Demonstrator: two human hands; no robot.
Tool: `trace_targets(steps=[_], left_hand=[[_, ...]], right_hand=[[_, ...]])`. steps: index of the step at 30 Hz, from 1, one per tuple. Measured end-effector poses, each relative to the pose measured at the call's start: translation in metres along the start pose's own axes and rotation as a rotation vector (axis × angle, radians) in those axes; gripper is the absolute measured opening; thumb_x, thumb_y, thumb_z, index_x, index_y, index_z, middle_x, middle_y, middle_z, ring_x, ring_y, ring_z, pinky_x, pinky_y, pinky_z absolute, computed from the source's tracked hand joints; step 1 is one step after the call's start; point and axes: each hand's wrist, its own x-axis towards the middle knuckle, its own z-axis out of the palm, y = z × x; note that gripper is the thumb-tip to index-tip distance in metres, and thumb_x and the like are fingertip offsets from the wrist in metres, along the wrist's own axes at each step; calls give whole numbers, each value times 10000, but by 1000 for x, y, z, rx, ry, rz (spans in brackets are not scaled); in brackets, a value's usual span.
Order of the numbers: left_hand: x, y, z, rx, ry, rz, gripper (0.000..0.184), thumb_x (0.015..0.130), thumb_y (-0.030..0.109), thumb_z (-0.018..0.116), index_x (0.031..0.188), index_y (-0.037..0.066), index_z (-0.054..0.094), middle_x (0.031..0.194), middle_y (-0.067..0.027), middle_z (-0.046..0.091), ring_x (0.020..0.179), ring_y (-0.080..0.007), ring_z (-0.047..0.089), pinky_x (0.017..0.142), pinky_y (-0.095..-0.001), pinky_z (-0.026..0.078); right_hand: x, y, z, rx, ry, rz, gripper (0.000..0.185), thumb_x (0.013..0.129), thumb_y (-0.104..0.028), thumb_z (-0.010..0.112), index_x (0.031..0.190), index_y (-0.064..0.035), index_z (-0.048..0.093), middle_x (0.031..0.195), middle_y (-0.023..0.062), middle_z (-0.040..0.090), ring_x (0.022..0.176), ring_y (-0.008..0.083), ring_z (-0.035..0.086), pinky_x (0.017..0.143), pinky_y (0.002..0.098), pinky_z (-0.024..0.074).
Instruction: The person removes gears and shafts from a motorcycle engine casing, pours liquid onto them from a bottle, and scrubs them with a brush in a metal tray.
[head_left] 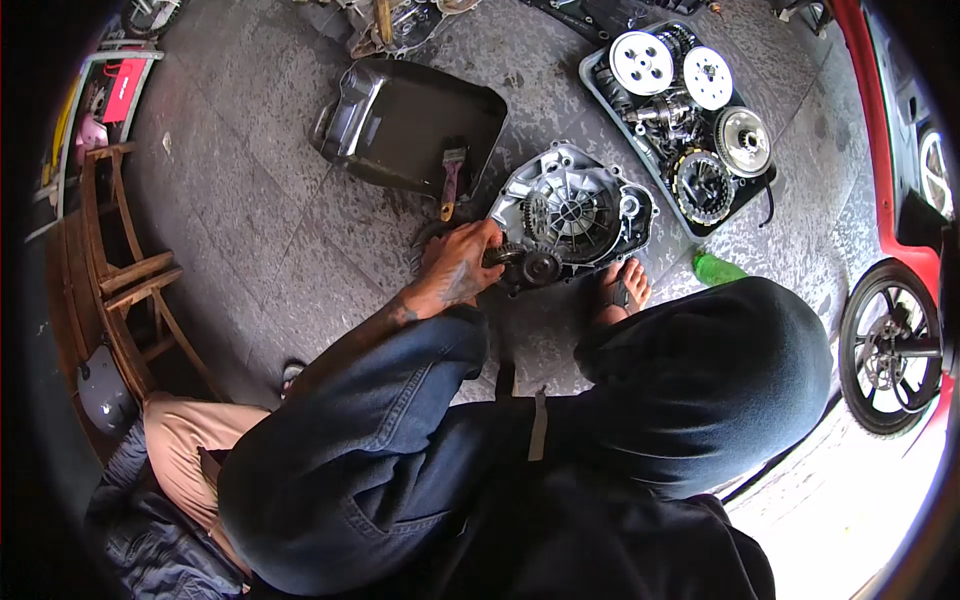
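Observation:
My left hand (458,266) reaches past my left knee, its fingers closed on a small dark gear (507,254) at the near left edge of a silver engine cover (578,205). The cover lies on the floor with its ribbed inner side up. Another round gear (541,267) sits in the cover, right beside the held one. A further toothed gear (536,214) stands a little farther in. Beyond my hand, a paintbrush (450,185) leans across the rim of a black basin (405,120). My right hand is out of view.
A tray (640,160) of gears and clutch parts lies at the back right. Near my right foot (626,287) is a green bottle (716,268). A wooden frame (130,280) and another person's leg (200,425) are at left, a motorcycle wheel (888,345) at right.

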Motion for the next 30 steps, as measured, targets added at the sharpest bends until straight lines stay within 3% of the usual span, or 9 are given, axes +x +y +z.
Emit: trace_targets(steps=[2,7,9,11,12,17,20,24,30], left_hand=[[-1,3,-4,-190,-156,-77,357,707,123,770,959,66,524,845,-31,562,781,-156,580,678,-303,478],[-2,-1,-17,-317,-82,3,337,694,124,771,910,65,520,834,-61,584,759,-204,589,684,-334,470],[-6,5,-27,-349,-87,-1,342,692,107,779,919,57,527,825,-51,578,748,-172,575,688,-311,474],[-8,11,-37,-504,-93,-145,322,719,81,776,938,47,542,842,-22,568,778,-106,544,704,-266,474],[-10,10,-41,-633,-115,-184,311,745,63,766,968,41,551,894,-2,560,845,-75,530,740,-226,463],[-17,-3,-52,-1181,-93,-254,342,771,12,722,1054,42,533,966,-11,571,923,-87,551,820,-230,457],[-13,-8,-47,-1703,124,-89,368,855,89,619,1185,13,476,1197,-150,557,1115,-296,564,928,-437,491],[5,6,-63,-1874,243,-129,495,957,264,479,1356,-7,372,1373,-215,421,1210,-396,483,921,-473,502],[31,-19,-92,-2250,320,119,546,975,447,372,1228,-20,501,1244,-239,529,1162,-377,521,901,-509,474]], right_hand=[[-2,5,7,-35,-10,-25,422,917,-395,405,1157,-84,562,1136,110,615,1049,293,568,924,459,384],[12,-18,-48,-130,-106,-45,438,921,-388,387,1193,-102,577,1154,101,628,1070,272,579,1018,454,328],[91,10,-183,937,-614,-257,312,907,-203,472,1154,-56,591,1054,88,642,939,205,601,872,355,415],[109,-13,-223,1087,-790,-426,229,892,-18,557,1115,-10,606,953,76,656,807,138,624,726,256,502],[117,-28,-220,1024,-750,-676,189,889,-31,579,1066,-2,640,988,91,661,853,143,630,766,286,509],[119,-95,-201,955,-728,-952,183,851,-78,619,1027,-33,645,1001,158,655,901,335,637,796,380,499],[122,-120,-188,888,-694,-958,188,849,-84,611,1028,-32,641,1018,169,650,925,340,631,802,385,497],[133,-149,-186,893,-573,-1090,196,826,-66,607,1020,-50,628,984,159,638,884,360,617,782,421,503],[170,-217,-247,246,-607,-1563,392,746,-35,616,1132,-101,590,1098,146,603,991,340,615,818,404,529]])
